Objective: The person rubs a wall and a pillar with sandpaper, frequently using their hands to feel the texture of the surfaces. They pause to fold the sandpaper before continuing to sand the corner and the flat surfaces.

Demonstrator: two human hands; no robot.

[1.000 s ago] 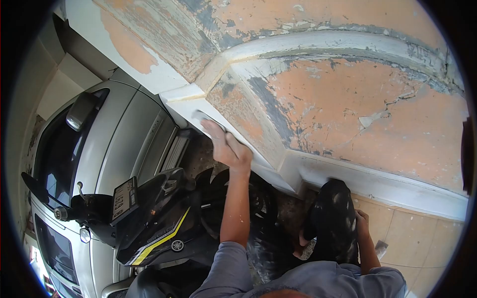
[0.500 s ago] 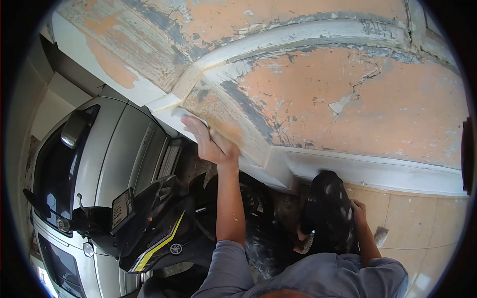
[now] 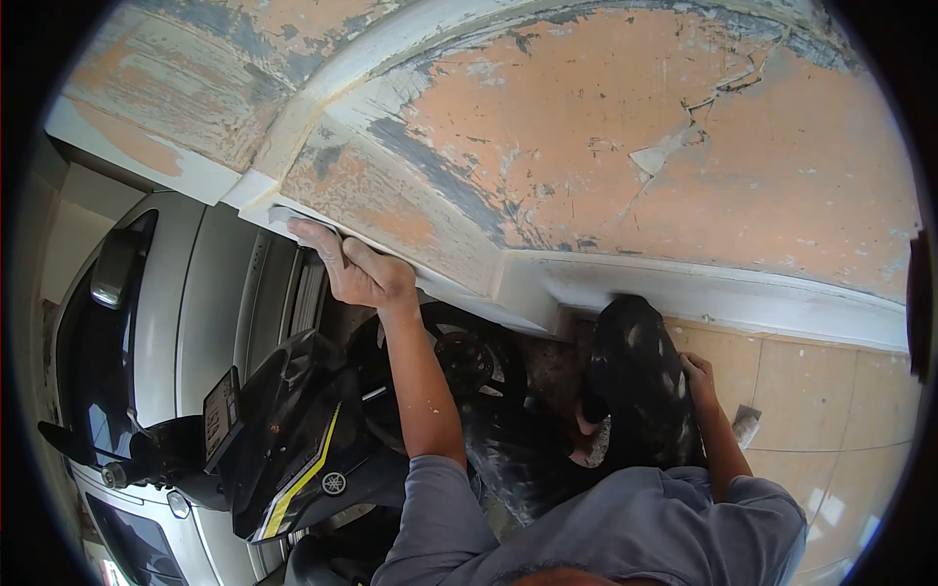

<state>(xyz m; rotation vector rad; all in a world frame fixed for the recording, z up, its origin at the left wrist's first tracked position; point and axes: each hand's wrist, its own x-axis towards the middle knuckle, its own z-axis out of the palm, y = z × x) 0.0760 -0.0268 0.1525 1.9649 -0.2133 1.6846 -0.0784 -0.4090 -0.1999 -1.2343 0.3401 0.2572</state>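
Note:
My left hand (image 3: 362, 272) is closed on a piece of sandpaper (image 3: 285, 215), pressing it against the white edge of a ledge (image 3: 445, 283). Grey-white dust coats its fingers. Above the ledge, the wall (image 3: 606, 146) shows peeling orange and grey paint with a crack and a pale patch. My right hand (image 3: 698, 373) rests on the side of my knee, in dark trousers (image 3: 640, 391); its fingers are partly hidden, and I cannot make out anything in it.
A black motorbike (image 3: 293, 430) with a yellow stripe stands below my left arm. Beyond it is a silver car (image 3: 176, 322). A small scraper (image 3: 746, 424) lies on the tiled floor (image 3: 801, 391) to the right.
My left hand has moved left along the ledge edge with the sandpaper. The view has shifted, so the wall appears further left and higher. My right hand stays at the knee.

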